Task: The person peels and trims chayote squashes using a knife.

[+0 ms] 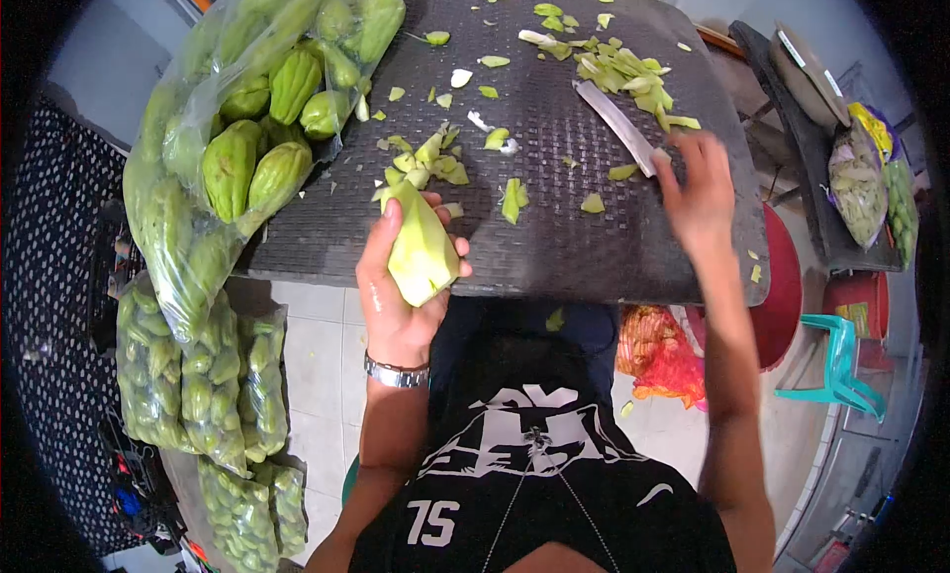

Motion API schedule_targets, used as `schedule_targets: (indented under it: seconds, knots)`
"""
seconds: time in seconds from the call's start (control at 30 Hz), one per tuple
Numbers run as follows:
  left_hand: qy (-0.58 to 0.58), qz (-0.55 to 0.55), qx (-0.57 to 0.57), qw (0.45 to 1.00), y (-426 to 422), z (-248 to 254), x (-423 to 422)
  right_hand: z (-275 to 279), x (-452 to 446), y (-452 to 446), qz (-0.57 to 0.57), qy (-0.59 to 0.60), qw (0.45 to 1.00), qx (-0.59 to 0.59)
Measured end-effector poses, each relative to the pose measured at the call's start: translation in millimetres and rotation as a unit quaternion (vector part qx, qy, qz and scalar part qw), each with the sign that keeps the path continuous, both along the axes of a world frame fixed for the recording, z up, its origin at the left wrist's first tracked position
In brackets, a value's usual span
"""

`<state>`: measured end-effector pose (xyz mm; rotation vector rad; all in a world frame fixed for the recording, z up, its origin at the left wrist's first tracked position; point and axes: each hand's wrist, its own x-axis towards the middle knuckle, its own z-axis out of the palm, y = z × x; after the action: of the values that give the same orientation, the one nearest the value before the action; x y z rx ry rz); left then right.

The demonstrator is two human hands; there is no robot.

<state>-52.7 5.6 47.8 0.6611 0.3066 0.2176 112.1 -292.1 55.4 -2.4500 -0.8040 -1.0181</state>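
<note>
Table (515, 256) — chayotes (296, 86) in clear bag (163, 192); left grip (388, 301) round peeled chayote (421, 244), right grip (701, 189) at knife (616, 123) — hold unclear.

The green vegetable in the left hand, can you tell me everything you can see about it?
The green vegetable is pale and looks peeled on the side we see, with smooth, shiny, flat-cut faces meeting at soft edges. It is chunky, with a small crease at its near end. It lies tilted in the left hand, the thumb along one side and other fingers showing on the other, held at the near edge of the dark table. Its underside is hidden.
</note>
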Motion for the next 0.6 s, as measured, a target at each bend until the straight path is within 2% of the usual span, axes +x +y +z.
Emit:
schedule_targets:
  seconds: [0.03, 0.07, 0.1, 0.13, 0.17, 0.2, 0.23, 0.27, 0.33, 0.43, 0.5, 0.57, 0.6]
  knots:
    - [-0.004, -0.005, -0.002, 1.0, 0, -2, -1, -5, -35, 1, 0.02, 0.098, 0.992, 0.077]
    - [-0.009, -0.01, -0.025, 1.0, -1, -2, -1, 6, -78, 11, 0.094, 0.24, 0.958, 0.126]
    - [-0.012, -0.017, -0.045, 0.999, -2, -2, 0, -3, -109, 12, 0.211, 0.288, 0.93, 0.091]
    - [-0.019, -0.026, -0.065, 0.997, -3, -2, 2, -44, -133, 14, 0.279, 0.31, 0.908, 0.037]
    - [-0.049, -0.047, -0.094, 0.993, -2, -7, 5, -41, -158, 25, 0.245, 0.403, 0.88, -0.057]
    - [-0.059, -0.058, -0.111, 0.99, -3, -7, 6, -52, -166, 30, 0.202, 0.463, 0.858, -0.095]
    - [-0.072, -0.068, -0.129, 0.987, -6, -6, 7, -88, -166, 30, 0.123, 0.498, 0.848, -0.135]
    - [-0.086, -0.075, -0.148, 0.982, -8, -5, 8, -125, -159, 29, 0.1, 0.519, 0.834, -0.157]
    - [-0.043, -0.055, -0.141, 0.988, -14, -9, 11, -180, -137, 30, 0.059, 0.557, 0.804, -0.201]
    - [0.011, -0.05, -0.13, 0.99, -13, -20, 11, -192, -130, 41, 0.072, 0.484, 0.847, -0.206]
    - [0.028, -0.046, -0.095, 0.994, -14, -24, 7, -186, -120, 48, 0.105, 0.578, 0.768, -0.255]
    - [0.038, -0.025, -0.035, 0.998, -18, -26, 5, -183, -110, 49, 0.123, 0.624, 0.72, -0.279]
    - [0.042, -0.031, -0.036, 0.998, -20, -26, 4, -186, -109, 48, 0.126, 0.627, 0.715, -0.281]
